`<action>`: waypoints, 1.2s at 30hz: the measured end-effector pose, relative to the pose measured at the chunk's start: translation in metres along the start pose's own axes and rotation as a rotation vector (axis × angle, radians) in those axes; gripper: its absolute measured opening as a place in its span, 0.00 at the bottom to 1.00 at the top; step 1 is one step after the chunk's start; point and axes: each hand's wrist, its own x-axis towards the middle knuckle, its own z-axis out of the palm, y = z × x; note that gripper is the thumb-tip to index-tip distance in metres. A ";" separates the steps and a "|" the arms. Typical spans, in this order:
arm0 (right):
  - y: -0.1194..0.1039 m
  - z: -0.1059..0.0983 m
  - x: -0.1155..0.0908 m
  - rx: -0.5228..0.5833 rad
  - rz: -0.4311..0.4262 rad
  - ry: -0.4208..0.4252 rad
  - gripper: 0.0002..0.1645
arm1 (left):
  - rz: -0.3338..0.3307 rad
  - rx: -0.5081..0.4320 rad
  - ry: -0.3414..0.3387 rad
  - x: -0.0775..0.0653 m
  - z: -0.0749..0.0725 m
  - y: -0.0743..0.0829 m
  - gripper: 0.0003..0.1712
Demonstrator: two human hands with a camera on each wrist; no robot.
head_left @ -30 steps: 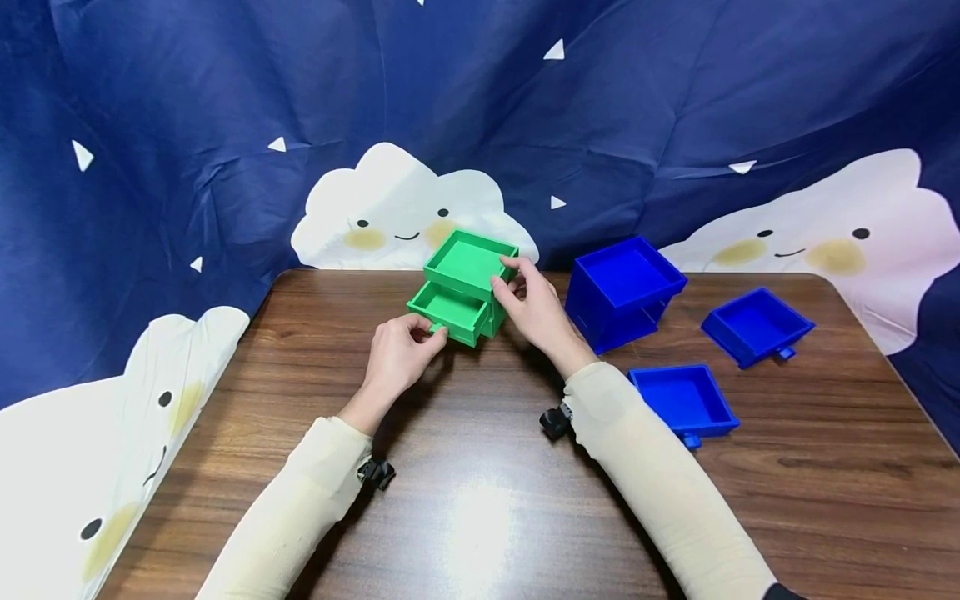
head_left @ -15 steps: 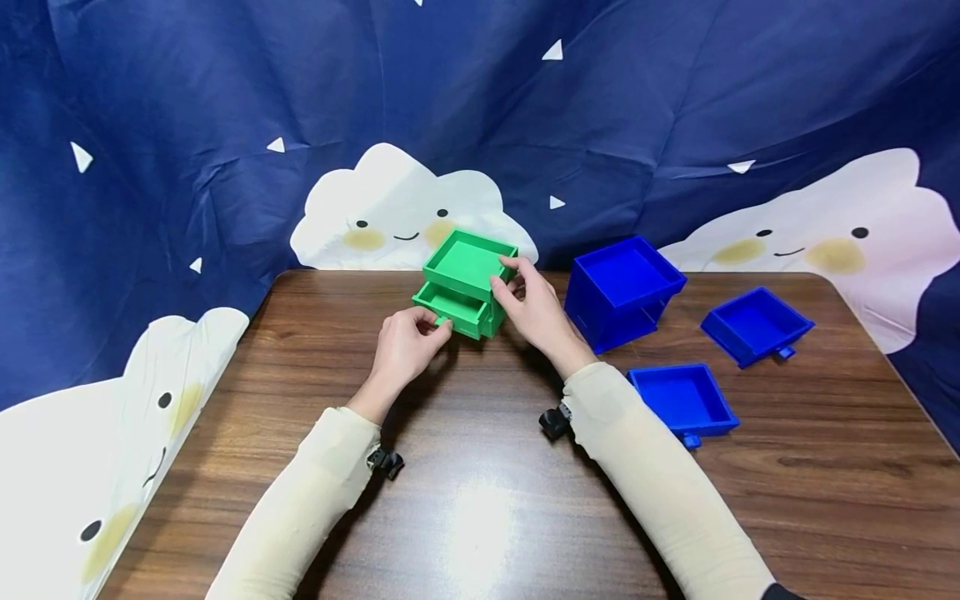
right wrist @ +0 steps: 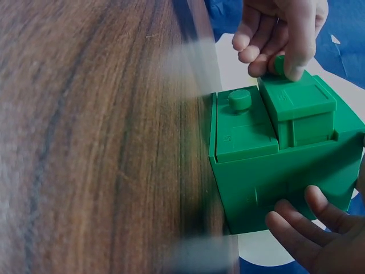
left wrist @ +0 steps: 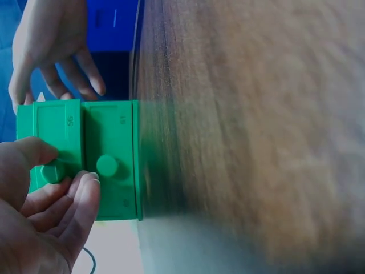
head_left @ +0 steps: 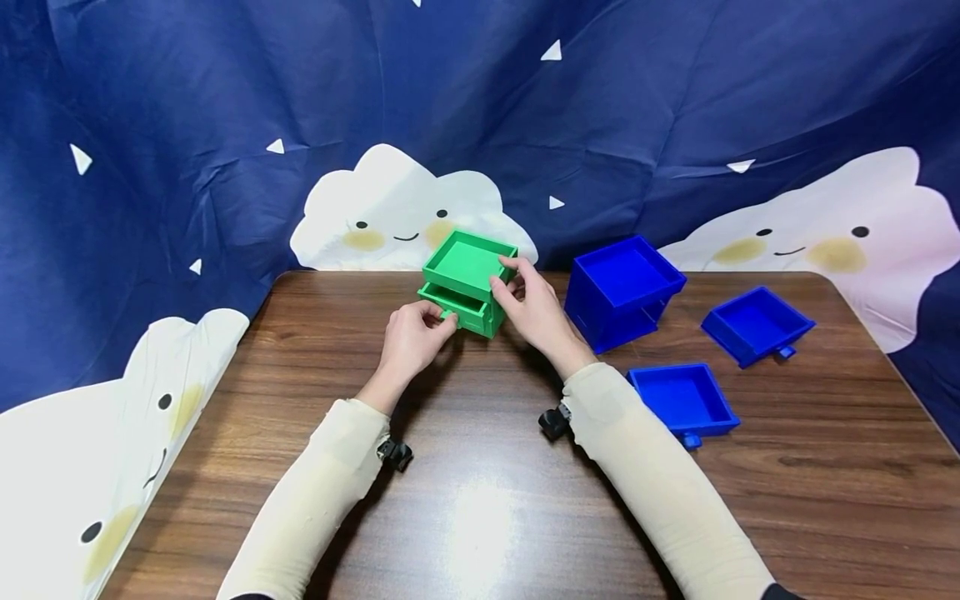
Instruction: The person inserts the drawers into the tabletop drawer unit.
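A small green drawer cabinet [head_left: 468,258] with a tray-like top stands near the table's back edge. Its upper drawer [head_left: 472,317] sticks out partway, while the lower drawer [left wrist: 117,197] sits flush in the left wrist view. My left hand [head_left: 411,340] pinches the upper drawer's round knob [left wrist: 53,171] between thumb and fingers. At the cabinet's right side is my right hand [head_left: 536,312], its extended fingers resting against the wall and top edge. In the right wrist view, the lower drawer's knob [right wrist: 239,100] is untouched.
To the right stands a blue cabinet [head_left: 630,271] with an open front. Two loose blue drawers lie on the wooden table [head_left: 465,450]: one drawer [head_left: 761,321] at far right, another drawer [head_left: 686,396] beside my right sleeve. A patterned blue cloth [head_left: 480,100] hangs behind.
The upper green drawer has slid further into its cabinet, with my left hand moving along toward the back and right. My right hand has stayed at the cabinet's side.
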 end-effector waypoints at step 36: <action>0.001 0.000 0.001 0.018 0.011 -0.012 0.29 | -0.043 0.010 -0.003 0.013 0.008 0.011 0.15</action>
